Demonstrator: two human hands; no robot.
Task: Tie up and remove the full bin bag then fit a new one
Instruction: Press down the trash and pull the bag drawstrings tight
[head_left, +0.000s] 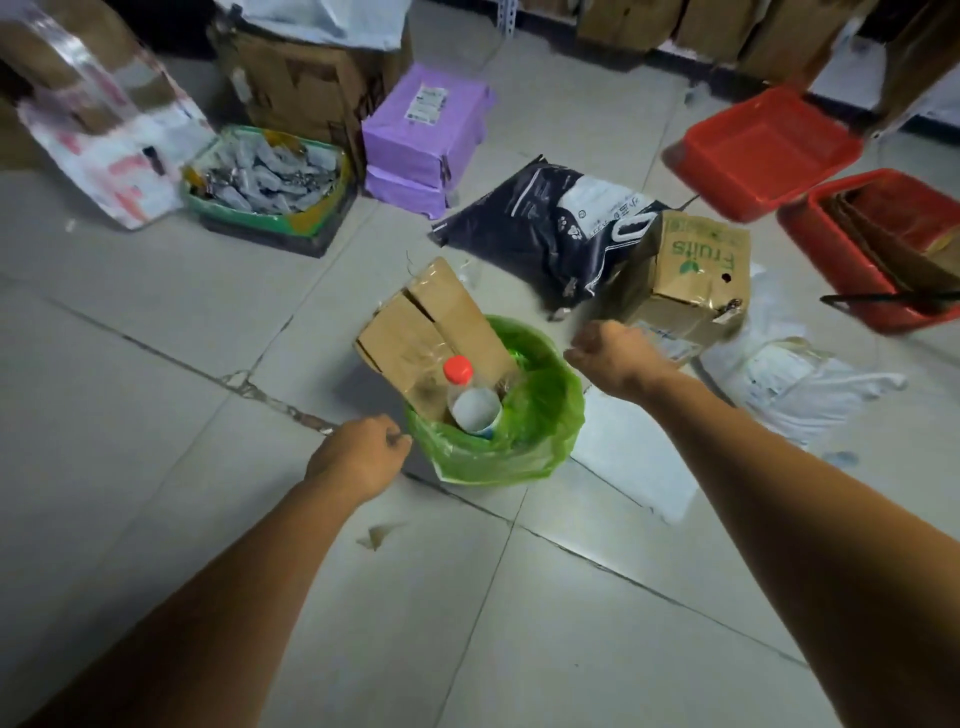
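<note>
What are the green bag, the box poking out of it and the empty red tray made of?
Bin bag: thin green plastic film, glossy and partly see-through; it wrinkles and catches light. Box: matt brown cardboard with folded flaps and shiny strips, probably clear tape. Red tray: likely rigid moulded plastic, smooth with a slight sheen.

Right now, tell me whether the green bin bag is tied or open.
Open: green bin bag gapes, cardboard box and bottle sticking out.
</note>
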